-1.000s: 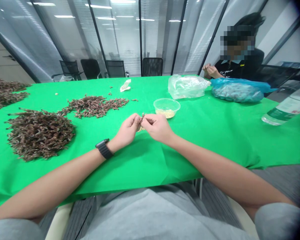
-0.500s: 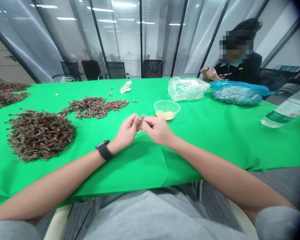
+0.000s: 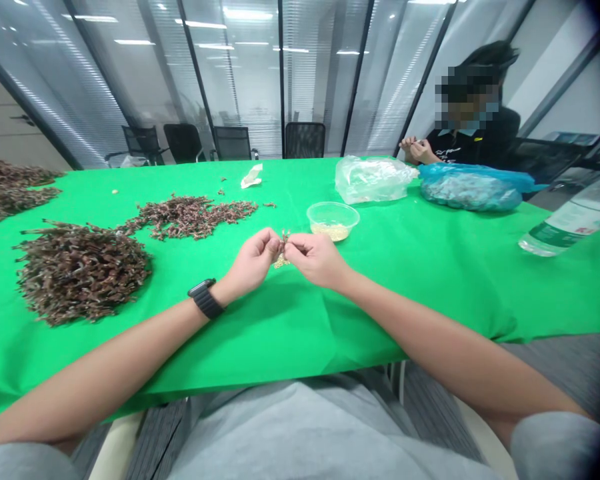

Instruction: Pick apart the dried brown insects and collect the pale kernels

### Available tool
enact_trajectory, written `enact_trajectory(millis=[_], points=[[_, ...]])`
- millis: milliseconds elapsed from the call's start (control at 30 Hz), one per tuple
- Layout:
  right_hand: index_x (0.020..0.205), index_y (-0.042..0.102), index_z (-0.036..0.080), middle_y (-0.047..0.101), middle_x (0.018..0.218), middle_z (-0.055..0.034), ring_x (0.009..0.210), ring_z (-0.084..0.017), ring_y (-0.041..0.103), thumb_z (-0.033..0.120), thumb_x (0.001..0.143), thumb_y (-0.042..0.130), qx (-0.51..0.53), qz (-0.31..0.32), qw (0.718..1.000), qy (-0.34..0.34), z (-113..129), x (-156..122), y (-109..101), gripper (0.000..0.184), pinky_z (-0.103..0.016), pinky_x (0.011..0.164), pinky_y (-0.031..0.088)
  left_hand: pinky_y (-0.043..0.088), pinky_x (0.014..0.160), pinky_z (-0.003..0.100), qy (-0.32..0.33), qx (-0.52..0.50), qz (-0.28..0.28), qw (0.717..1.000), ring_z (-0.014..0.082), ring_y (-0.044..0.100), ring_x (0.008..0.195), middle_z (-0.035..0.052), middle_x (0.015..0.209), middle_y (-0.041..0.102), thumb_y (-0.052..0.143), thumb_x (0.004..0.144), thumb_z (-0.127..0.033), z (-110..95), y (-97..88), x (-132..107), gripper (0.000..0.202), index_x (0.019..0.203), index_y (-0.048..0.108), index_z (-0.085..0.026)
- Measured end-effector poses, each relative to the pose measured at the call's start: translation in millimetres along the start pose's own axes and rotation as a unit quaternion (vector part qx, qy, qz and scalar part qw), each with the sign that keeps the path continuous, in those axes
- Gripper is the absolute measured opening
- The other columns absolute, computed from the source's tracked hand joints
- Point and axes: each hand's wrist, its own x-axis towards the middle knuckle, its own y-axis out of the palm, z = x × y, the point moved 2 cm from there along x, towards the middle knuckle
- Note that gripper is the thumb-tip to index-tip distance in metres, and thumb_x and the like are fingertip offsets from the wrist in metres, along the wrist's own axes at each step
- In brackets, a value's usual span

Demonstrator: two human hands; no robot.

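Brown dried piece [image 3: 285,237] | held, partly hidden | near small pale grains [image 3: 281,261]

On the green-clothed table [image 3: 260,333] lie a dense brown heap [image 3: 83,273], a looser brown scatter [image 3: 190,217] just beyond it, and another brown pile [image 3: 10,190] at far left. A small mound of pale grains [image 3: 281,262] sits near a clear bowl [image 3: 353,223]; beyond are a white scrap [image 3: 251,177] (crumpled, by its outline), a clear bag [image 3: 373,180] and a blue bag [image 3: 475,190], with a labelled bottle [image 3: 563,230] at right.
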Motion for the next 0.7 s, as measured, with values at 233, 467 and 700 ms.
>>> enact_trajectory(millis=[233,467,700], points=[[0.062,0.059,0.016,0.041,0.053,0.0052,0.052,-0.008,0.035,0.024,0.084,0.049,0.087,0.062,0.993,0.052,-7.9,3.6,2.1,0.026,-0.024,0.051,0.027,0.026,0.053,0.024,-0.019,-0.015,0.058,0.998,0.0094,0.03,0.056,-0.0055,0.064,0.038,0.057,0.091,-0.067,1.8,-5.1,3.6,0.051,0.079,0.048,-0.018],[0.068,0.062,0.015,0.044,0.055,0.0054,0.051,-0.007,0.035,0.028,0.09,0.048,0.083,0.097,0.991,0.042,-7.9,3.2,1.8,0.029,-0.023,0.051,0.027,0.026,0.052,0.023,-0.046,-0.018,0.049,0.998,0.0093,0.031,0.055,-0.0047,0.062,0.042,0.057,0.091,-0.067,1.8,-4.8,4.0,0.052,0.078,0.049,-0.018],[0.068,0.06,0.015,0.043,0.056,0.0054,0.052,-0.007,0.034,0.027,0.09,0.047,0.087,0.099,0.991,0.036,-5.6,3.7,1.1,0.028,-0.023,0.052,0.027,0.026,0.052,0.023,-0.037,-0.022,0.051,0.998,0.0091,0.031,0.055,-0.005,0.062,0.04,0.058,0.091,-0.066,1.6,-6.0,4.8,0.051,0.077,0.049,-0.018]])
